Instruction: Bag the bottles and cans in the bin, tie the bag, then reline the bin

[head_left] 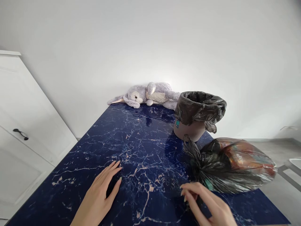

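Observation:
My left hand (100,191) rests on the dark blue marbled tabletop (138,150), fingers stretched out and the thumb apart, holding nothing. At the right, my right hand (208,202) is loosely bent just in front of a tied black plastic bag (225,166). Its fingers look apart, and I see nothing held in them, though its underside is partly hidden. The filled, see-through bag lies on its side with orange-red and green contents showing. Its gathered, knotted end points left. Behind it stands a brownish bin (189,131) lined with a black bag (199,110) folded over its rim.
A grey plush toy with long ears (155,94) lies along the table's far edge against the white wall (145,40). To the left stands a white cabinet (30,150) with a dark handle (20,134). Grey floor shows beyond the table's right edge.

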A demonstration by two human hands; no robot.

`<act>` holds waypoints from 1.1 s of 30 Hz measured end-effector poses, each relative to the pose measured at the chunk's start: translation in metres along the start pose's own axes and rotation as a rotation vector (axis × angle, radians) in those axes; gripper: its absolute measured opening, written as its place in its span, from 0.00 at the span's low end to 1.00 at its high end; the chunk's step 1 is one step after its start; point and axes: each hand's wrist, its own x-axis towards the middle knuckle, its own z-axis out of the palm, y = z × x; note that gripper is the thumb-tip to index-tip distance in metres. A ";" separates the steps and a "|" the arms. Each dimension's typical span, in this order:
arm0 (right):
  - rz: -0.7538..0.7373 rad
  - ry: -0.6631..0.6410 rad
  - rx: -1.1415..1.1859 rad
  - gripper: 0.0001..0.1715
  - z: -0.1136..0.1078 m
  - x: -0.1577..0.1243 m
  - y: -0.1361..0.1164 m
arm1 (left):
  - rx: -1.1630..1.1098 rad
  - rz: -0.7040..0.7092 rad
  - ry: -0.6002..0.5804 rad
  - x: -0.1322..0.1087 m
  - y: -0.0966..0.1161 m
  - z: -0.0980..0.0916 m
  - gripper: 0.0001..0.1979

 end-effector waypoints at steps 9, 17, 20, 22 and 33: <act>0.003 0.184 -0.497 0.15 -0.060 0.009 0.044 | -0.003 0.001 -0.037 0.001 -0.003 0.002 0.21; 0.099 -0.050 -0.634 0.21 -0.054 0.012 0.047 | -0.014 0.007 -0.062 0.005 0.003 -0.007 0.20; 0.101 -0.062 -0.688 0.21 -0.045 0.011 0.048 | -0.030 0.016 -0.061 0.005 0.004 -0.009 0.20; 0.105 -0.049 -0.710 0.19 -0.039 0.008 0.049 | -0.037 0.013 -0.063 0.005 0.005 -0.010 0.21; 0.001 -0.034 -0.409 0.08 0.000 -0.007 0.007 | -0.116 0.057 -0.060 0.000 0.017 -0.018 0.19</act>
